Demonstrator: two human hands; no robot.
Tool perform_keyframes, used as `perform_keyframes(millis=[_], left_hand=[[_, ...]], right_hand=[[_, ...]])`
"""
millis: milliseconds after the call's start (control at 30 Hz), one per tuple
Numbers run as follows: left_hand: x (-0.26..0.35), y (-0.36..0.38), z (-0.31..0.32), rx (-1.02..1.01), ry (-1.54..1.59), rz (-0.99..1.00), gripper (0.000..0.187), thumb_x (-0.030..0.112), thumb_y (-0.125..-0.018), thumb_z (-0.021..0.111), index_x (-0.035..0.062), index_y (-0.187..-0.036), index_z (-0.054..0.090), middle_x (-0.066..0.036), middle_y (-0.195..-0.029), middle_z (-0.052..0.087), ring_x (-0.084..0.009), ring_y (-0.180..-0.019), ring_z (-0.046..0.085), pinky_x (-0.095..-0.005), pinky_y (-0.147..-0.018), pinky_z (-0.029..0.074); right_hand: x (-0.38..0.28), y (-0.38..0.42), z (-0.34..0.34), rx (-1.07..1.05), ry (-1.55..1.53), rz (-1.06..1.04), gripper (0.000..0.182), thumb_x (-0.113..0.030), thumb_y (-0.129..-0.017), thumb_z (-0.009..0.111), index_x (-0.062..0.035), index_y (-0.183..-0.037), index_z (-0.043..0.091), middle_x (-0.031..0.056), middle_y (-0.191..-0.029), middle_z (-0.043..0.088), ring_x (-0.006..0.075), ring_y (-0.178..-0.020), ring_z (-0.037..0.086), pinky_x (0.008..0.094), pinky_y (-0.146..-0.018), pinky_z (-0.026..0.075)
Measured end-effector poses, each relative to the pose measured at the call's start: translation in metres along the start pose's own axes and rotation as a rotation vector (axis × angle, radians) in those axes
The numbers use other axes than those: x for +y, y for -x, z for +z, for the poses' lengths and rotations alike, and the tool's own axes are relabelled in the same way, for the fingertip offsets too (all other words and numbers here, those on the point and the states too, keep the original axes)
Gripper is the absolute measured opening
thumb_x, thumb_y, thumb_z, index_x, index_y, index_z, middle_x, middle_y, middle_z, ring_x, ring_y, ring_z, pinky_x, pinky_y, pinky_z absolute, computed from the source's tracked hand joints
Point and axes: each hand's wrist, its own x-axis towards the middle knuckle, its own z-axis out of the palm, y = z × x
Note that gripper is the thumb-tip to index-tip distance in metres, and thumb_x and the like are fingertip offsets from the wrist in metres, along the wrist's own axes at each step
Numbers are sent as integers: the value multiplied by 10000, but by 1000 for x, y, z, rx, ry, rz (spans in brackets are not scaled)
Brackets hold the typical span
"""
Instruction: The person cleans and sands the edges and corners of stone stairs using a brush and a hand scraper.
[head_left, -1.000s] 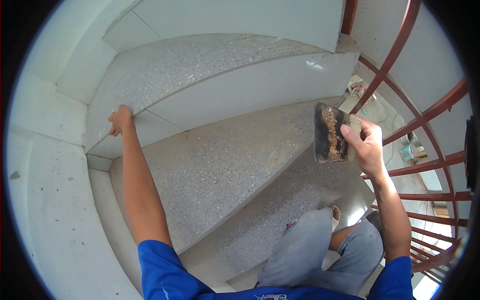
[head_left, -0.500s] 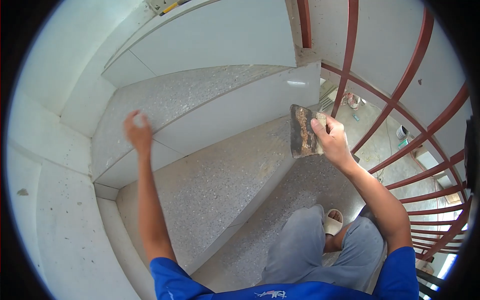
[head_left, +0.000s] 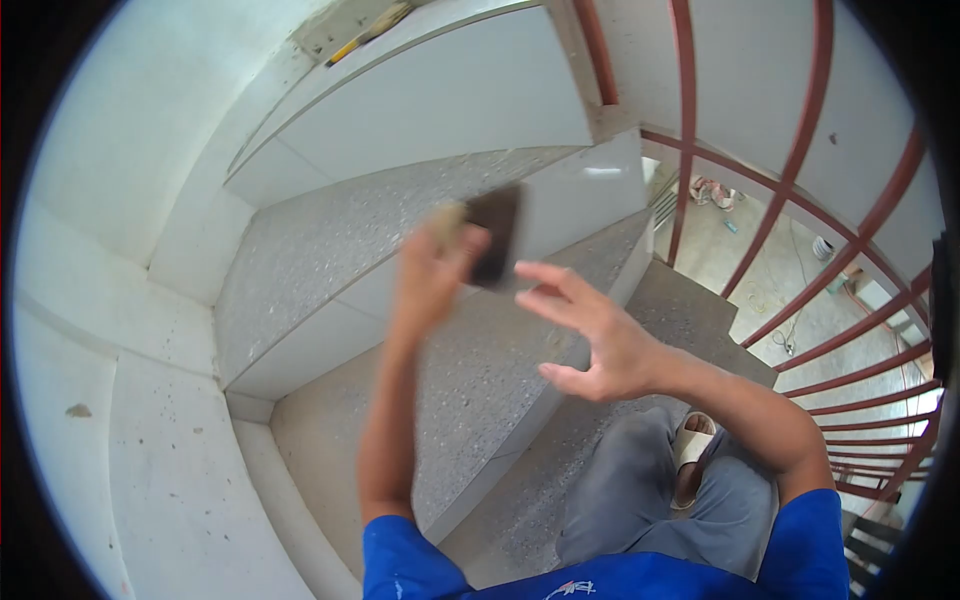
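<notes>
My left hand (head_left: pixel 428 275) is closed on the pale grip of a flat, dark scraper (head_left: pixel 500 232), blurred by motion, over the stair steps. Its dark blade points to the right, toward my other hand. My right hand (head_left: pixel 605 340) is just right of the scraper, with thumb and fingers spread apart and nothing between them. Below both hands lies a speckled grey tread (head_left: pixel 470 385), with a pale riser (head_left: pixel 365 300) behind it.
A yellow-handled brush (head_left: pixel 362 38) lies on the upper step. Dark red railing bars (head_left: pixel 760 255) curve along the right side, with a lower floor (head_left: pixel 745 270) visible through them. A white wall (head_left: pixel 110 200) bounds the left. My sandalled foot (head_left: pixel 692 445) rests on a lower step.
The scraper has passed from my right hand to my left and moved left. My left hand came rightward to it; my right hand moved left and down and opened. The view shifted slightly.
</notes>
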Motion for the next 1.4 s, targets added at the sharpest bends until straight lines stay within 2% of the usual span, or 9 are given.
perform_keyframes(millis=[133, 333, 533, 667, 833, 933, 1033, 1133, 1400], left_hand=[[-56, -97, -79, 125, -515, 133, 235, 238, -834, 673, 48, -971, 678, -194, -806, 664, -345, -770, 646, -407, -673, 483], [-115, -153, -43, -33, -808, 25, 287, 259, -779, 699, 131, -1035, 707, -165, -931, 688, -374, -885, 643, -455, -799, 513], [-34, -127, -28, -258, -889, 156, 235, 241, -807, 645, 50, -933, 695, -213, -872, 672, -371, -817, 653, -470, -737, 520], [47, -61, 25, 5, -622, 174, 236, 214, -834, 592, 32, -973, 652, -206, -748, 645, -396, -726, 636, -476, -680, 516], [81, -8, 93, -250, 376, 101, 568, 459, -984, 370, 28, -1336, 481, -221, -1172, 609, -314, -1067, 609, -411, -907, 476], [79, -9, 88, -522, 934, -8, 844, 646, -955, 179, -40, -1423, 327, -173, -1358, 504, -338, -1194, 527, -426, -1032, 404], [43, -26, 45, -499, 784, 92, 760, 601, -974, 252, -19, -1382, 417, -178, -1337, 527, -315, -1183, 542, -406, -1019, 412], [-24, -51, 3, 134, -114, 123, 546, 491, -961, 452, 35, -1229, 589, -199, -1262, 574, -343, -1164, 553, -421, -996, 415], [-165, -39, -26, 241, -560, -267, 696, 642, -914, 374, 137, -1386, 454, -216, -1463, 360, -372, -1399, 259, -572, -1110, 163]], right_hand=[[10, 18, -5, -72, 33, 205, 329, -131, -797, 656, 23, -1085, 624, 127, -1192, 567, 275, -859, 650, 356, -780, 526], [30, 30, -16, -336, 264, 172, 349, -198, -814, 659, 0, -1100, 636, 138, -1114, 620, 316, -938, 639, 406, -831, 514], [60, 46, -31, -326, 381, 230, 397, -207, -816, 647, 18, -1139, 602, 184, -1130, 607, 357, -1010, 607, 405, -879, 492], [50, 30, -33, -3, 279, 235, 838, -434, -795, 700, 52, -1373, 337, 274, -1340, 413, 388, -1218, 471, 426, -1011, 414], [39, 11, -59, 71, 84, 328, 1359, -750, -638, 682, 69, -1464, -20, 349, -1487, 73, 456, -1376, 226, 448, -1146, 243], [26, 8, -75, 222, 271, 328, 790, -393, -844, 617, 79, -1392, 298, 345, -1306, 403, 437, -1191, 473, 454, -1029, 383], [59, -9, -108, 348, 799, 252, 392, -98, -826, 497, -8, -1203, 559, 273, -1036, 596, 399, -932, 606, 461, -874, 474], [50, -43, -147, 313, 851, 425, 300, -155, -822, 500, -71, -1080, 629, 211, -902, 638, 365, -837, 627, 435, -790, 513], [66, -86, -163, -36, 1264, 103, 106, -118, -697, 572, -45, -769, 599, 163, -792, 633, 333, -785, 625, 416, -687, 531]])
